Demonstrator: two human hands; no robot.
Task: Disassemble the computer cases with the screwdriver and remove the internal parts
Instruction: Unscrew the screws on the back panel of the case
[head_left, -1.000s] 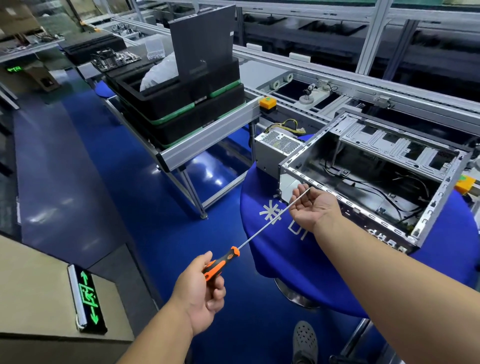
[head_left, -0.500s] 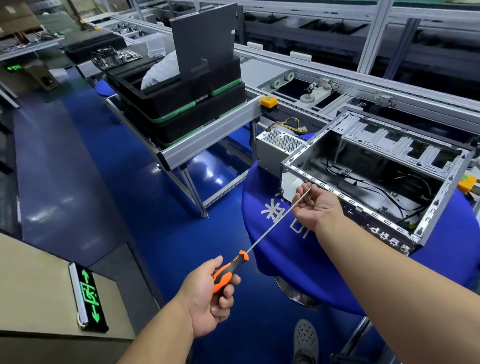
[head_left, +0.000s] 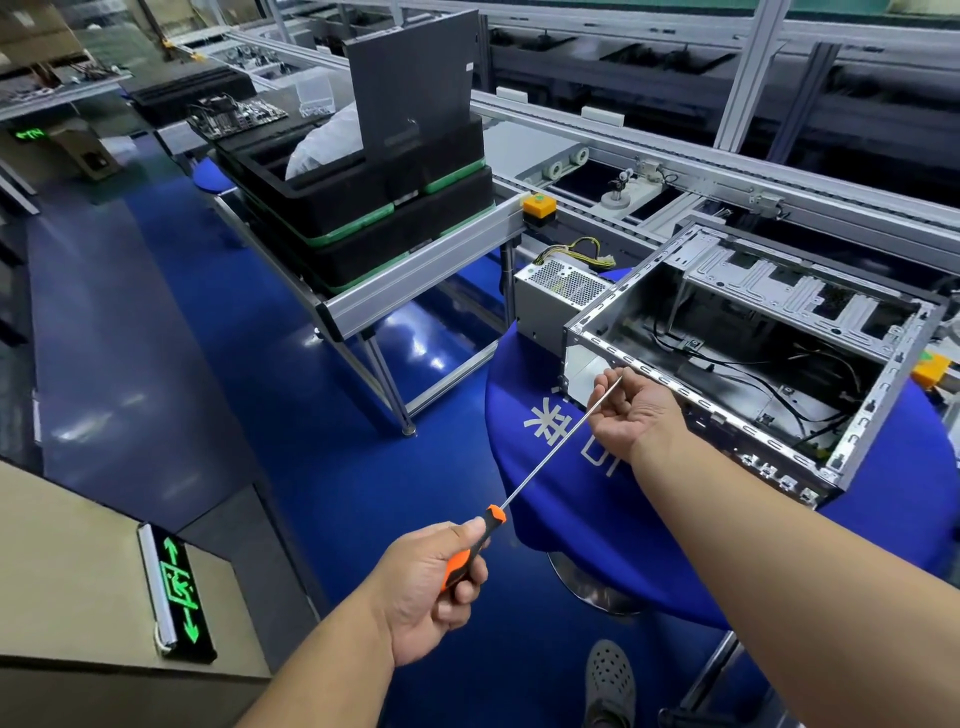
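An open metal computer case (head_left: 883, 374) lies on its side on a round blue-covered table (head_left: 613, 519), with loose black cables inside. A grey power supply unit (head_left: 556, 296) with yellow wires stands just left of the case. My left hand (head_left: 431, 587) grips the orange-and-black handle of a long screwdriver (head_left: 550, 457). Its thin shaft runs up and right to my right hand (head_left: 634, 410), which pinches the tip end beside the case's near left corner.
Stacked black trays (head_left: 363, 218) with an upright dark panel (head_left: 410, 83) sit on an aluminium conveyor stand (head_left: 426, 270) to the left. A conveyor line (head_left: 675, 171) runs behind the table. A green exit sign (head_left: 176, 592) lies on a beige surface at lower left. The floor is blue.
My left hand drew back slightly toward me with the handle between the first frames, then steadied. My right hand stays on the shaft tip by the case corner.
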